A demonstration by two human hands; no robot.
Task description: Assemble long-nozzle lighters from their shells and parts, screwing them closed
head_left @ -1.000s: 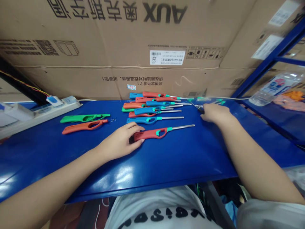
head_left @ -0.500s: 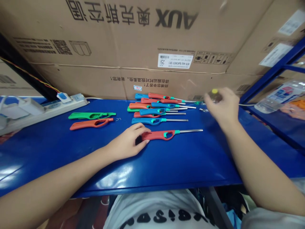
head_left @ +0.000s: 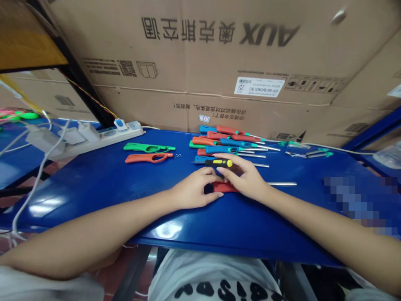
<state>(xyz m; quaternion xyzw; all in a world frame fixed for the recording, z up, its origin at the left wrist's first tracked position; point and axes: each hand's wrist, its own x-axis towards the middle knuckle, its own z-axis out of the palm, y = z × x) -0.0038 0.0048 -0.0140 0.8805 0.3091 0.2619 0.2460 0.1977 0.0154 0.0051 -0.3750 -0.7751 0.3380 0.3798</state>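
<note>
My left hand (head_left: 196,188) is closed on the handle end of a red gas lighter (head_left: 224,187), which lies on the blue tabletop with its metal tube pointing right. Above that lighter, my right hand (head_left: 249,175) grips a black and yellow screwdriver (head_left: 223,163), its shaft pointing left. My right hand hides the lighter's trigger area. Just behind both hands is a pile of red, blue and green lighters (head_left: 230,142), their tubes also pointing right. To the left lie a green lighter body (head_left: 148,148) and an orange lighter body (head_left: 147,158), both without metal tubes.
Small bent wire bits (head_left: 178,155) lie by the orange body. Loose tubes and teal parts (head_left: 308,154) sit at the back right. A white power strip (head_left: 125,133) with plugs and cables is at the left. A large cardboard box (head_left: 194,67) stands behind the table (head_left: 266,230).
My right hand has come from the back right to the red lighter, carrying the screwdriver. My left hand keeps its hold on the lighter. The view has shifted left.
</note>
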